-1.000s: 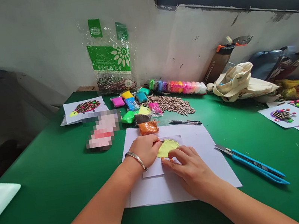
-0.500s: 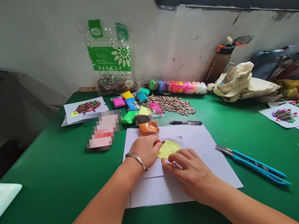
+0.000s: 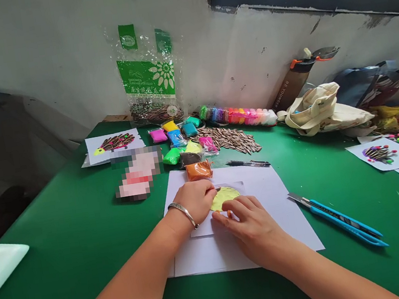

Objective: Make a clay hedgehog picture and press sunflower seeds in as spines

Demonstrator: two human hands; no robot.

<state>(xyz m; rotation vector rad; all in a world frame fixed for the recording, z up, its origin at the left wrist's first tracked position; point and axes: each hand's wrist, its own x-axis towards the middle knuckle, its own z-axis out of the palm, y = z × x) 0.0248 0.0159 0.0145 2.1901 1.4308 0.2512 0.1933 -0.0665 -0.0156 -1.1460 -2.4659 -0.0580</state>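
The head view shows two bare hands over a white sheet [image 3: 278, 240], which lies toward the middle of the green tabletop [image 3: 84, 233]. On the sheet's left half rests a smaller white card [image 3: 205, 228], and on the card, close to its far edge, sits a flat yellow disc [image 3: 226, 194]. The left hand [image 3: 192, 200], a silver bracelet [image 3: 183, 213] at its wrist, has its fingers drawn together at the disc's left side; a small dark piece [image 3: 218, 188] shows at the fingertips, but whether they pinch it I cannot tell. The right hand [image 3: 255, 222] lies curved at the disc's near edge, thumb and forefinger slightly parted, with small orange bits [image 3: 229, 213] beside them; whether these are gripped is likewise unclear. An orange packet [image 3: 199, 171] overlaps the sheet's far edge, and a black pen [image 3: 247, 163] lies along that edge toward its far right corner. Just beside the sheet's right edge is a blue cutting tool [image 3: 343, 221], blade pointing at the paper. Behind, more coloured packets [image 3: 171, 156] and a heap of striped seeds [image 3: 237, 138] spread toward the tabletop's back edge, where a clear bag [image 3: 148, 79] stands upright. A hedgehog picture [image 3: 99, 155] lies near the back left corner.
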